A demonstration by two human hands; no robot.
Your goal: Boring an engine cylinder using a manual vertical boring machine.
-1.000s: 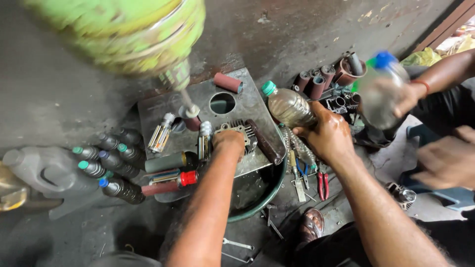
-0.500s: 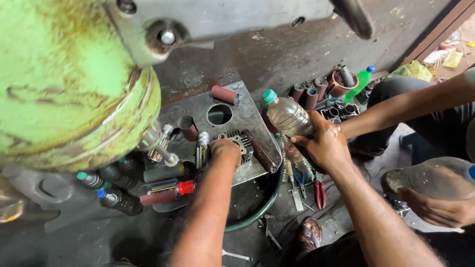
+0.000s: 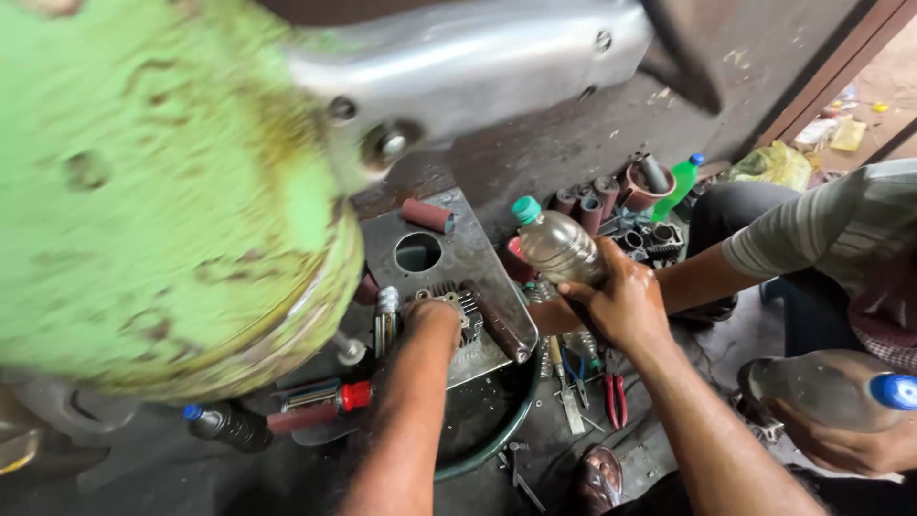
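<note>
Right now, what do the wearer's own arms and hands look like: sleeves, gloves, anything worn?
Both forearms are bare to the frame edge, no sleeves in view. The left hand and right hand are ungloved, with no rings, watch or bands showing. Both hands look smudged with dark grime.

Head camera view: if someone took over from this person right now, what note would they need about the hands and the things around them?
Left hand: pressed on the finned metal part that lies on the metal plate; grip cannot be told.
Right hand: closed round the clear bottle, tilted, beside the plate.
Done: the finned part sits on the plate, under the green machine head.
Not done: the bottle's green cap is on, nothing poured.
Nearby: red pliers below the right hand; a co-worker's hand holds a blue-capped bottle.
</note>
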